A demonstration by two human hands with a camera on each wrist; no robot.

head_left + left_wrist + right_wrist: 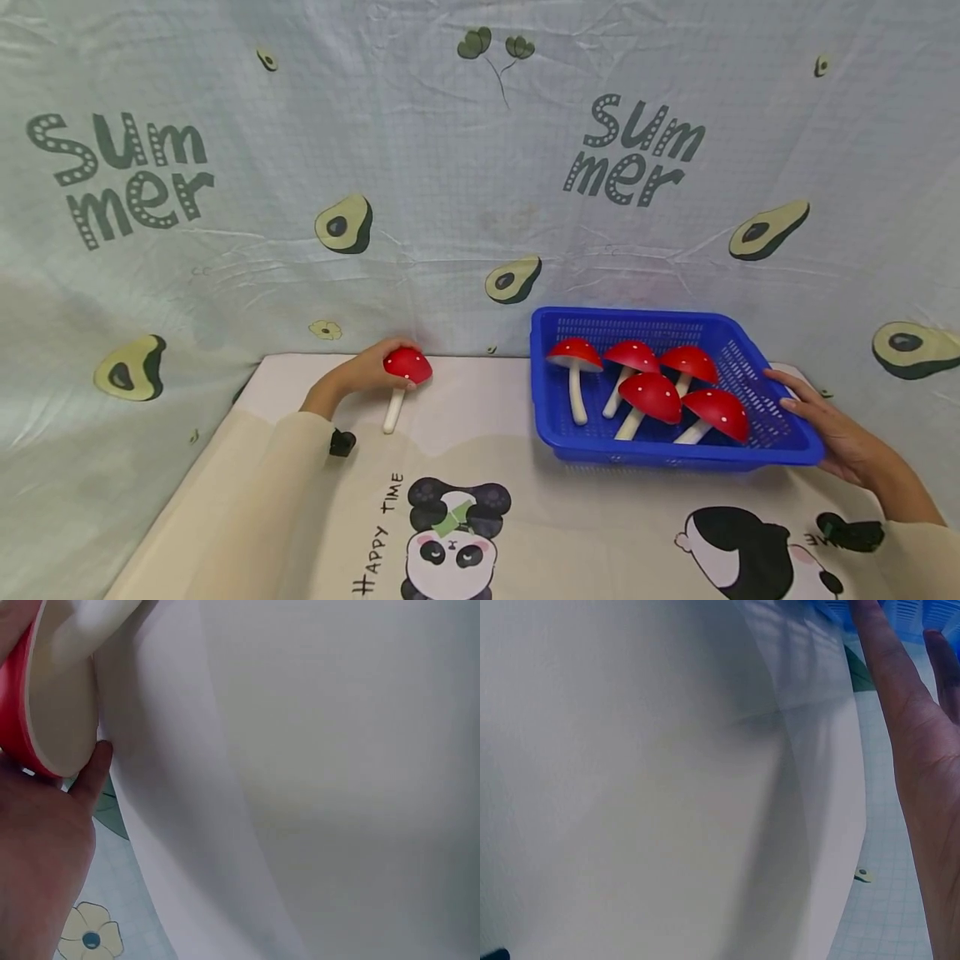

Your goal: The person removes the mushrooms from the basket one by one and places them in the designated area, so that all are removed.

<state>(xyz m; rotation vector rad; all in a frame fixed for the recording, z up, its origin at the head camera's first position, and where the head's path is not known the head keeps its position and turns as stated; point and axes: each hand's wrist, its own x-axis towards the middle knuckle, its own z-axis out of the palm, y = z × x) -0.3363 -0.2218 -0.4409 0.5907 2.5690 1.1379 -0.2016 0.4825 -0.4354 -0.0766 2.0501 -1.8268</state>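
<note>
At the left of the head view, my left hand (371,367) holds a mushroom by its red, white-dotted cap (407,365), its white stem (393,411) pointing toward the front. The left wrist view shows the cap's pale underside (64,712) beside the fingers. On the right, a blue basket (675,455) contains several red-capped mushrooms (651,397) with white stems. My right hand (840,433) grips the basket's right side, fingertips at the rim. Only part of that hand (922,735) and the basket's blue edge (907,622) appear in the right wrist view.
The light table cover (585,533) has printed pandas and the words "Happy time". Behind it hangs a pale cloth (420,142) printed with avocados and "Summer". A dark object (342,442) is at the left sleeve's cuff, another (851,532) by the right cuff.
</note>
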